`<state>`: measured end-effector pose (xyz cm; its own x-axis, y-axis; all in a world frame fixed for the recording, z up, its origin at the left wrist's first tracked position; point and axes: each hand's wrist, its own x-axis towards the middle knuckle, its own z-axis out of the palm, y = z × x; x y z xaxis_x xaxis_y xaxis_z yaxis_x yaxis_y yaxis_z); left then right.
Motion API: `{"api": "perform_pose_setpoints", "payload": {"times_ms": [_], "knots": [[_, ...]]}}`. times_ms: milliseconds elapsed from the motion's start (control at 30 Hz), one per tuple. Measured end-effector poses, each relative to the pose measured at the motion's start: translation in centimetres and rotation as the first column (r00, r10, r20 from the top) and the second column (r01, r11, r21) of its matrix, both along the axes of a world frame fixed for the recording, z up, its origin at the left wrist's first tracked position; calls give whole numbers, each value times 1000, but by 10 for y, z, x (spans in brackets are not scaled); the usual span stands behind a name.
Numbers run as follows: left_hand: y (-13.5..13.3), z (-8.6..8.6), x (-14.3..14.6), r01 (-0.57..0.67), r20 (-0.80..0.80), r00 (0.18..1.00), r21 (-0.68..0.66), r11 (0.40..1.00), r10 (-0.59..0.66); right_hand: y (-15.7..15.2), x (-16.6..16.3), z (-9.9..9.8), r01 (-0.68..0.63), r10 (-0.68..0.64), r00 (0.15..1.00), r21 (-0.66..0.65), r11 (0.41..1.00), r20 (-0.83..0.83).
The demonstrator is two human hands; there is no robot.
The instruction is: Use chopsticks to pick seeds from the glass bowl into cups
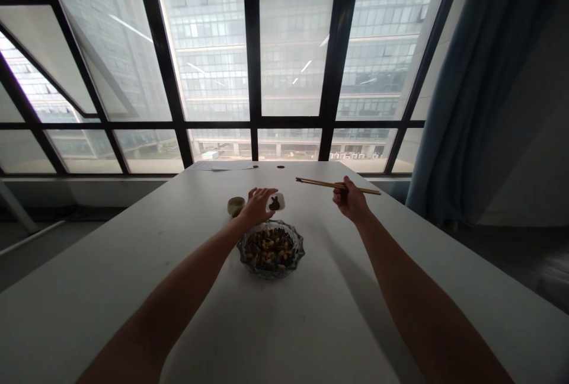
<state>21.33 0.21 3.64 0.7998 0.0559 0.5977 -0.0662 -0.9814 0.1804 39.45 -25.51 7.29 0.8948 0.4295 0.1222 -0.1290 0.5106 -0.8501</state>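
Note:
A glass bowl (pixel 271 249) full of mixed beans or nuts stands on the white table (pixel 133 289) in front of me. Just beyond it my left hand (pixel 258 206) reaches over a small white dish (pixel 276 201) with something dark in it, fingers curled on the dish's near edge. My right hand (pixel 351 201) is raised to the right, closed round a pair of wooden chopsticks (pixel 329 185) whose tips point left, above the table and clear of the bowl.
A small greenish cup (pixel 235 205) stands left of the white dish. Papers (pixel 222 166) lie at the table's far edge by two round holes. A large dark-framed window fills the back; a blue curtain (pixel 471 105) hangs at right.

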Motion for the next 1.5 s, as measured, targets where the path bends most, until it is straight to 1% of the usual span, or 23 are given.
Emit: {"api": "perform_pose_setpoints", "payload": {"times_ms": [100,267,367,500,600,833,900,967,1033,1100,1200,1267,1300,1333,1400,1500], "knots": [[0,-3,-3,24,39,999,1,1000,-24,-3,1,2,-27,27,1000,10,1000,-1],[-1,-7,-3,15,71,997,-128,992,-6,8,-11,2,-10,13,997,-44,999,78],[-3,-8,-3,16,74,997,-201,979,-1,19,-25,-1,-15,39,979,-124,992,198],[-4,-7,-5,26,59,998,-248,968,-11,30,-43,-4,-32,130,920,-259,965,370],[-4,-6,-5,3,35,999,-258,966,6,33,-51,-1,-18,157,888,-308,951,433],[-6,-5,1,-151,-117,985,-232,961,127,31,-55,12,24,112,878,-276,961,465],[-7,-4,2,-168,-149,979,-201,965,140,30,-56,14,10,129,873,-282,959,470],[-6,-3,0,-155,-150,980,-165,974,131,29,-58,15,-9,155,867,-297,955,474],[-4,-3,-8,-125,-107,988,-138,983,111,28,-60,17,-28,181,862,-312,950,474],[0,-4,-21,-89,-31,996,-130,987,86,27,-63,18,-46,211,855,-335,941,474],[6,-8,-52,-40,90,994,-143,989,54,26,-66,19,-96,297,831,-405,909,471],[7,-12,-77,-7,173,984,-151,988,33,27,-68,19,-136,371,806,-465,875,461],[7,-16,-88,7,188,982,-161,987,24,28,-68,18,-155,408,792,-497,854,454],[6,-19,-99,2,197,980,-189,982,36,29,-69,17,-171,443,777,-527,832,447],[4,-27,-115,-23,166,984,-264,964,69,30,-70,16,-191,498,750,-578,793,435],[-1,-39,-126,-64,82,992,-340,938,98,32,-72,15,-202,538,723,-613,764,433]]}}
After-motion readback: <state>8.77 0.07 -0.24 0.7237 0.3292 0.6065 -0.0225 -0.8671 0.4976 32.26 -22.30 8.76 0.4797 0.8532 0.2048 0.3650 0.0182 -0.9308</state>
